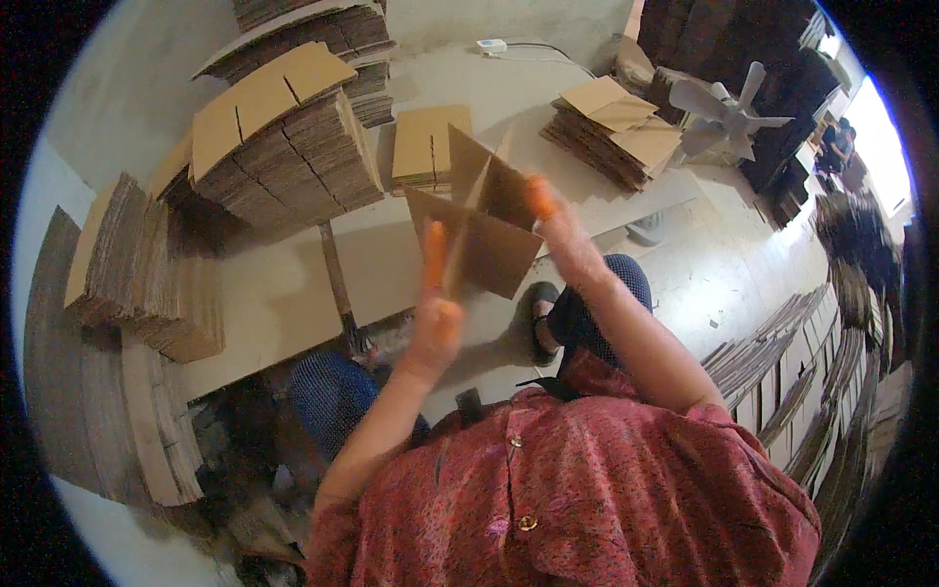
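Observation:
In front of me is a cardboard divider [497, 256], made of brown panels that cross and slot into one another. My left hand [436, 323], with orange coverings on its fingers, grips the near left side of the divider; it is slightly blurred. At the divider's right edge, my right hand [558, 223] holds a panel, its fingers also covered in orange. Parts of the fingers are hidden behind or against the card. Just beyond the divider lies a small stack of slotted cardboard pieces [416, 142] on the pale table.
Tall stacks of slotted cardboard [279, 147] stand at the left, with another upright stack [132, 264] nearer. A loose pile [611, 127] sits at the right of the table, beside a fan [729, 112]. Many cardboard strips [773, 342] line the right floor. A wooden handle [335, 274] leans against the table edge.

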